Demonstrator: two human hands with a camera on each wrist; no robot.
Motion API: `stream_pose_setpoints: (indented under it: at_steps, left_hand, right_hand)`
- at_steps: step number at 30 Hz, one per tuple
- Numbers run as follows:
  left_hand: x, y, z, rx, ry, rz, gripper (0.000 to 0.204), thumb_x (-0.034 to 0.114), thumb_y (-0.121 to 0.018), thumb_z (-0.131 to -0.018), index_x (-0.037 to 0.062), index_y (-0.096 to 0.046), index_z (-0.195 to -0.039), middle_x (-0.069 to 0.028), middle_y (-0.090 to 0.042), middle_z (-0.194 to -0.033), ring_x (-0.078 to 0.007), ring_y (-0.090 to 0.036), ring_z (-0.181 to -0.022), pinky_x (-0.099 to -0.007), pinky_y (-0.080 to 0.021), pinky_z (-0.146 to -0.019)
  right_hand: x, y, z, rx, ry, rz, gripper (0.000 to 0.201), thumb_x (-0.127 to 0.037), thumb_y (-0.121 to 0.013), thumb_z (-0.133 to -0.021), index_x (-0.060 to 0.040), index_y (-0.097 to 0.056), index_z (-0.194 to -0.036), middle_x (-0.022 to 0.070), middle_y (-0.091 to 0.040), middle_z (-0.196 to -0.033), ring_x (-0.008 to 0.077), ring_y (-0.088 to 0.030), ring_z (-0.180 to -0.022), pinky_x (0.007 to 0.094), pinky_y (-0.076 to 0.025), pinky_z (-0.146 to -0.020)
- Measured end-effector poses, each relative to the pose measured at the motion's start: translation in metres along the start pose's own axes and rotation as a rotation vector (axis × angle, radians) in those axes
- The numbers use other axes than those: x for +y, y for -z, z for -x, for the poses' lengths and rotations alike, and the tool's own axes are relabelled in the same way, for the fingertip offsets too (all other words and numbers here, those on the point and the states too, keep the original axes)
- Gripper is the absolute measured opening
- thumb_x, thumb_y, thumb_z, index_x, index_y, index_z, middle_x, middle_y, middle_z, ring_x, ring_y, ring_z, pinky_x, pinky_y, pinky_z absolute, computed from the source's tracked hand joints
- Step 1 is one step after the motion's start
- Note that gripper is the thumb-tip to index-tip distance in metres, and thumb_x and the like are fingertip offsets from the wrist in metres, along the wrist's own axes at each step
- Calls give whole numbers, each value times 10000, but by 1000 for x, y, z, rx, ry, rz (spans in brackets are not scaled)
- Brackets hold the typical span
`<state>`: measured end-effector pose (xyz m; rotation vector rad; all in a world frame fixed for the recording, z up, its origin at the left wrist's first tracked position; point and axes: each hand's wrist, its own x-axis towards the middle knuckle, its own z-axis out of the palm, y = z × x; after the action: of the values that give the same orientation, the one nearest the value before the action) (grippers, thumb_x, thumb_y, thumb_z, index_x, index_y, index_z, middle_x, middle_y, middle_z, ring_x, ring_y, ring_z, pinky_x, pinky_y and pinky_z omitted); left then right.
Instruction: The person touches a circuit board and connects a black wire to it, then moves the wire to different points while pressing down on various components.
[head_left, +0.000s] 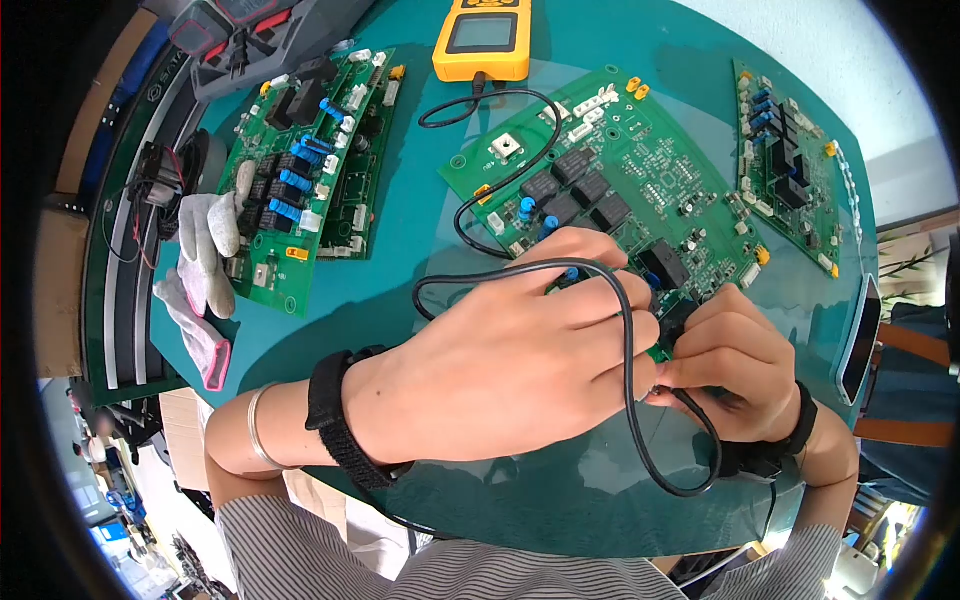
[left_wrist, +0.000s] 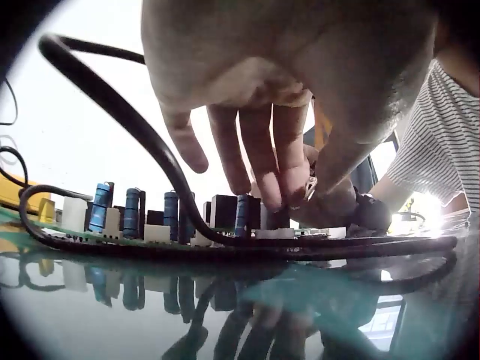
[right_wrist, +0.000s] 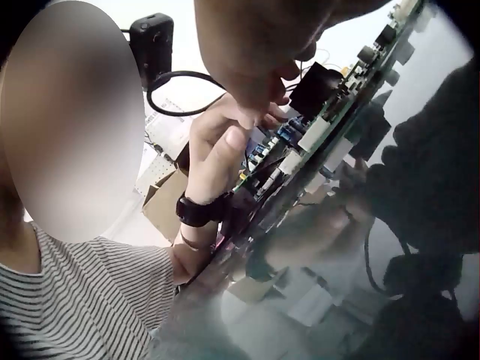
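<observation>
My left hand (head_left: 510,350) reaches over the near edge of a green circuit board (head_left: 680,160), fingers pointing down. My right hand (head_left: 735,360) meets it fingertip to fingertip, index finger bent and thumb close against it. Between them, both hands pinch the end of a black cable (head_left: 632,400). A small metal piece (left_wrist: 310,187) shows at the left thumb tip in the left wrist view; its exact kind I cannot tell. The cable loops over the back of the left hand. Blue cylindrical parts (left_wrist: 101,206) and black relays (head_left: 575,165) stand on the board, its near part hidden by the hands.
At the top stands a yellow handheld meter (head_left: 485,40), with a black cable at its lower end. More circuit boards lie left (head_left: 300,180) and right (head_left: 790,160). Grey-white gloves (head_left: 205,260) rest at the left, and a phone (head_left: 858,340) lies by the right edge.
</observation>
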<state>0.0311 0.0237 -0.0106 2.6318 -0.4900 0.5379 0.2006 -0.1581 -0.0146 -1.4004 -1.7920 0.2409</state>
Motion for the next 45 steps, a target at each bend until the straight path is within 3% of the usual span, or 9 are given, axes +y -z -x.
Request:
stream_pose_setpoints:
  at_steps: [3,8,9,13,19,29,45]
  left_hand:
    - [0,1,-2,49,52,40,240,179,-800,-730,80,-717,-933,-32,-652,-1004,-255,-666,-1039,-466,-539,-922]
    - [-7,5,-6,167,147,-36,371,117,-786,-771,76,-699,-1130,-86,-640,-1175,-326,-639,-1103,-457,-506,-935]
    - [-8,6,-4,101,167,-19,484,135,-804,-760,94,-666,-1222,-107,-606,-1288,-359,-608,-1176,-482,-484,-984]
    - [-8,4,-3,-42,185,-52,641,169,-837,-728,148,-616,-1329,-114,-573,-1355,-372,-571,-1251,-514,-458,-1036]
    - [-6,5,0,-93,292,68,638,144,-845,-709,124,-627,-1308,-108,-605,-1252,-360,-586,-1208,-510,-464,-1019]
    - [-7,6,-1,-42,229,3,588,179,-828,-730,104,-626,-1276,-123,-604,-1207,-379,-594,-1151,-513,-466,-971]
    - [-7,3,0,-13,262,-9,682,183,-865,-667,82,-583,-1279,-130,-561,-1129,-390,-589,-1077,-499,-462,-905]
  right_hand:
    - [-3,4,-4,-16,-52,18,295,24,-848,-682,-44,-742,-948,60,-638,-856,237,-623,-786,359,-472,-639]
    - [-16,13,-12,-142,-164,28,305,67,-813,-681,-28,-708,-951,80,-613,-853,273,-609,-755,377,-478,-627]
    - [-19,13,-12,-158,-199,14,303,72,-804,-681,-25,-695,-947,86,-610,-856,287,-607,-751,384,-480,-628]
    - [-27,10,-14,-193,-238,69,292,81,-789,-681,-20,-670,-927,94,-607,-856,309,-609,-755,404,-486,-631]
    - [-28,6,-17,-169,-226,108,283,81,-788,-690,-4,-663,-929,109,-600,-859,310,-607,-754,406,-481,-620]
    - [-41,7,-17,-192,-261,153,276,94,-776,-705,17,-672,-949,115,-616,-862,321,-612,-754,416,-497,-635]
    - [-41,5,-13,-207,-337,110,295,124,-753,-678,11,-657,-933,116,-595,-851,318,-589,-748,416,-471,-635]
